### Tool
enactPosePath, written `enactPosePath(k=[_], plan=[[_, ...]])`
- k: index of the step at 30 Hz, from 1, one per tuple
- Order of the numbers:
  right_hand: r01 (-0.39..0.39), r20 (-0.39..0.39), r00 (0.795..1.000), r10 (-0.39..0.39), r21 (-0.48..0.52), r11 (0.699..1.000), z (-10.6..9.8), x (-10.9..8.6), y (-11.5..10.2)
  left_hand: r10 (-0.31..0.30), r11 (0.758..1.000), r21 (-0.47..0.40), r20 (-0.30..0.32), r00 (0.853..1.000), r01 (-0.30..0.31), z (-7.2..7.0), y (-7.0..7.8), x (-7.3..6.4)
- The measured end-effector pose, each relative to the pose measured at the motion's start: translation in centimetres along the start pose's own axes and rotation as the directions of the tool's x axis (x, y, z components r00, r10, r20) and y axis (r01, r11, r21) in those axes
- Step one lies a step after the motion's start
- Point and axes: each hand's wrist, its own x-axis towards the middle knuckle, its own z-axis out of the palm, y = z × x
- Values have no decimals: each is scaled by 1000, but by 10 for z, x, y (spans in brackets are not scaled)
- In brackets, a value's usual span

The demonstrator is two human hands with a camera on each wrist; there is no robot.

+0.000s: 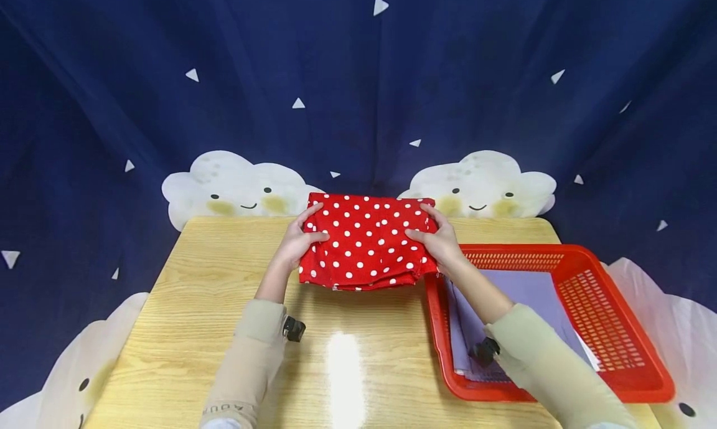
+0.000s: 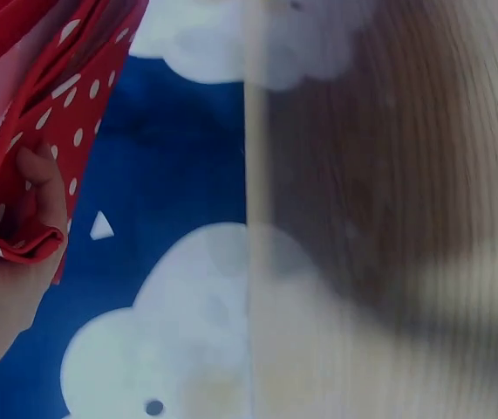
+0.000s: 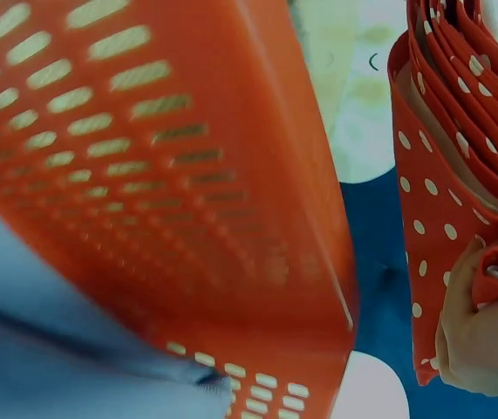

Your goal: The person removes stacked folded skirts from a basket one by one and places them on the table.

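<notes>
A red cloth with white polka dots (image 1: 358, 242), folded into several layers, is held up above the far part of the table. My left hand (image 1: 297, 242) grips its left edge, thumb on the near face. At the opposite edge my right hand (image 1: 439, 239) grips the cloth the same way. Seen from the left wrist, curled fingers (image 2: 48, 188) wrap the cloth's edge, and loose layers hang open at the top. The right wrist view shows the stacked folds of the dotted cloth (image 3: 423, 253) pinched by the right hand (image 3: 484, 340).
A red plastic basket (image 1: 610, 304) with slotted walls stands at the table's right, under my right forearm. Folded purple cloth (image 1: 521, 292) lies in it. The wooden table (image 1: 224, 279) ends at a dark blue curtain (image 1: 358, 74) with white clouds and triangles.
</notes>
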Motion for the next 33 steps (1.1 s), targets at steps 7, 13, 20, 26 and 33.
enactPosePath(k=[7, 13, 20, 26, 33], plan=[[-29, -30, 999, 30, 16, 999, 25, 15, 7, -44, 998, 37, -9, 999, 45, -23, -6, 13], [-51, -54, 997, 52, 9, 999, 44, 26, 11, -56, 997, 57, -20, 998, 57, -38, -13, 24], [-69, -70, 995, 68, -13, 998, 62, 39, 19, -71, 993, 95, -40, 997, 74, -52, -20, 36], [-81, -78, 994, 83, 19, 997, 71, 50, 33, -70, 985, 152, -57, 996, 78, -58, -30, 42], [-57, -71, 996, 56, -12, 998, 81, 60, 54, -66, 977, 195, -110, 992, 87, -63, -49, 46]])
